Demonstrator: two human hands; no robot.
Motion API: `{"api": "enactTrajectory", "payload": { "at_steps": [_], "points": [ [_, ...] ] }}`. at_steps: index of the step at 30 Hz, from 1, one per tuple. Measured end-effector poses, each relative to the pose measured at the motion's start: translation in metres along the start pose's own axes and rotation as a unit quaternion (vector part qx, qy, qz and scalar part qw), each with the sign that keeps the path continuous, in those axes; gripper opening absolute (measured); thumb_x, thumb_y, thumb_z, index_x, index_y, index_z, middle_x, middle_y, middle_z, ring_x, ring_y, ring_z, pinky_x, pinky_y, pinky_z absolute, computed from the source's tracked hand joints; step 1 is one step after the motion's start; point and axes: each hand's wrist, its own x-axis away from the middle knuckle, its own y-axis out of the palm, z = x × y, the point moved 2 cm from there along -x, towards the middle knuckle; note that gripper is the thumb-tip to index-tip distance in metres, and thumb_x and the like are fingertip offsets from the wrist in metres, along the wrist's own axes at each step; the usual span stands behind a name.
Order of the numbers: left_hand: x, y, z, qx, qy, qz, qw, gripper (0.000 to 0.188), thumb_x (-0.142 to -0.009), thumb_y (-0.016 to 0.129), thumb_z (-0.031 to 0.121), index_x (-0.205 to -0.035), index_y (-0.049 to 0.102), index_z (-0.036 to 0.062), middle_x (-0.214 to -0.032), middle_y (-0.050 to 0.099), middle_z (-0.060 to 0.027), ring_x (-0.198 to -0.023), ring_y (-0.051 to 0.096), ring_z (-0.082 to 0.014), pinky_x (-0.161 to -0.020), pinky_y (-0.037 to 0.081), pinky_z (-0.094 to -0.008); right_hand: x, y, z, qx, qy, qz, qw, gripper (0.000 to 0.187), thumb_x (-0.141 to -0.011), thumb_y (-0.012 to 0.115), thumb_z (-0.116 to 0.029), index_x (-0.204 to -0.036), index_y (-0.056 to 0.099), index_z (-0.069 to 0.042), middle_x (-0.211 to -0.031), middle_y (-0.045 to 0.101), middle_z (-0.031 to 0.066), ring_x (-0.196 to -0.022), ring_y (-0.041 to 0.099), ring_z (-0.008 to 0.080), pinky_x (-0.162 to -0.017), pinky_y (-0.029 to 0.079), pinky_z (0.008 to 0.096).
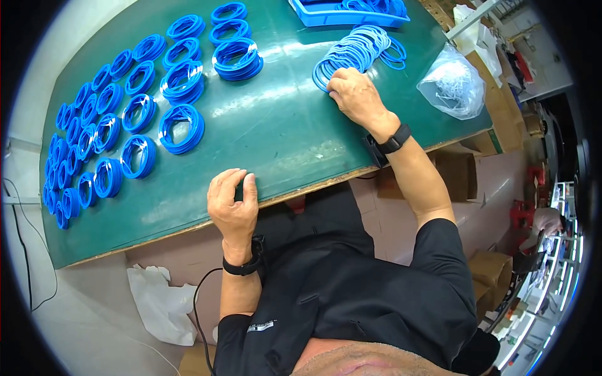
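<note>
My right hand (357,97) reaches over the green table to a fanned-out row of thin blue rings (352,51). Its fingers are closed on the rim of the nearest ring, and the fingertips are partly hidden. A few looser blue rings (394,54) lie at the right end of that row. By the table's near edge, my left hand (233,203) holds nothing; its fingers are bent, with a gap between them and the thumb. Stacked bundles of blue rings (182,128) stand in several rows to its left and beyond.
A blue tray (351,17) with more blue rings stands at the far edge. On the right of the table sits a clear plastic bag (453,84) of whitish pieces. Cardboard boxes (454,175) are under the table's right side, and a white sheet (162,301) hangs low at left.
</note>
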Motion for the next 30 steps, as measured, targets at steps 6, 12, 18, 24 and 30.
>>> {"api": "enactTrajectory", "payload": {
  "at_steps": [6, 12, 18, 24, 30],
  "points": [
    [-0.001, 0.002, 0.001, -0.013, 0.005, 0.0, 1.0, 0.013, -0.093, 0.089, 0.007, -0.102, 0.081, 0.0037, -0.106, 0.082, -0.0143, -0.101, 0.078, -0.0354, -0.092, 0.061, -0.0448, 0.004, -0.002, -0.011, 0.002, -0.033, 0.005, 0.999, 0.01, -0.091, 0.08, -0.004, -0.101, 0.079, -0.006, -0.103, 0.072, 0.0098, -0.102, 0.071, 0.0352, -0.09, 0.058, 0.0479],
    [-0.003, 0.003, 0.002, -0.016, 0.011, -0.003, 1.0, 0.012, -0.093, 0.09, 0.007, -0.102, 0.081, 0.0038, -0.106, 0.082, -0.0141, -0.1, 0.078, -0.0353, -0.092, 0.061, -0.0447, 0.017, -0.013, -0.041, -0.045, -0.083, 0.002, 0.996, 0.014, -0.091, 0.081, -0.004, -0.105, 0.079, -0.005, -0.106, 0.073, 0.0098, -0.102, 0.072, 0.0344, -0.09, 0.059, 0.0468],
    [0.002, 0.002, 0.001, -0.022, 0.023, -0.004, 0.999, 0.013, -0.093, 0.09, 0.006, -0.103, 0.081, 0.0042, -0.106, 0.082, -0.0136, -0.1, 0.078, -0.0351, -0.091, 0.061, -0.045, 0.039, -0.026, -0.091, -0.107, -0.086, 0.008, 0.99, 0.021, -0.092, 0.083, -0.007, -0.113, 0.079, -0.005, -0.112, 0.075, 0.0098, -0.105, 0.073, 0.0336, -0.09, 0.059, 0.0459],
    [-0.002, 0.003, 0.004, -0.022, 0.038, -0.044, 0.998, 0.017, -0.091, 0.091, 0.009, -0.104, 0.081, 0.0045, -0.108, 0.082, -0.0133, -0.101, 0.078, -0.0354, -0.091, 0.061, -0.0452, -0.017, -0.049, -0.138, -0.151, -0.118, 0.095, 0.977, 0.023, -0.094, 0.086, -0.012, -0.115, 0.078, -0.006, -0.113, 0.075, 0.0102, -0.105, 0.074, 0.0336, -0.089, 0.061, 0.0465],
    [-0.009, -0.001, 0.015, -0.005, 0.083, -0.134, 0.988, 0.031, -0.085, 0.097, 0.02, -0.109, 0.083, 0.0051, -0.112, 0.082, -0.0133, -0.104, 0.078, -0.0371, -0.091, 0.061, -0.0461, -0.131, -0.049, -0.208, -0.269, -0.125, 0.31, 0.903, 0.012, -0.096, 0.082, -0.019, -0.094, 0.082, -0.008, -0.097, 0.076, 0.012, -0.096, 0.077, 0.0354, -0.086, 0.063, 0.0481]
  ]
}}
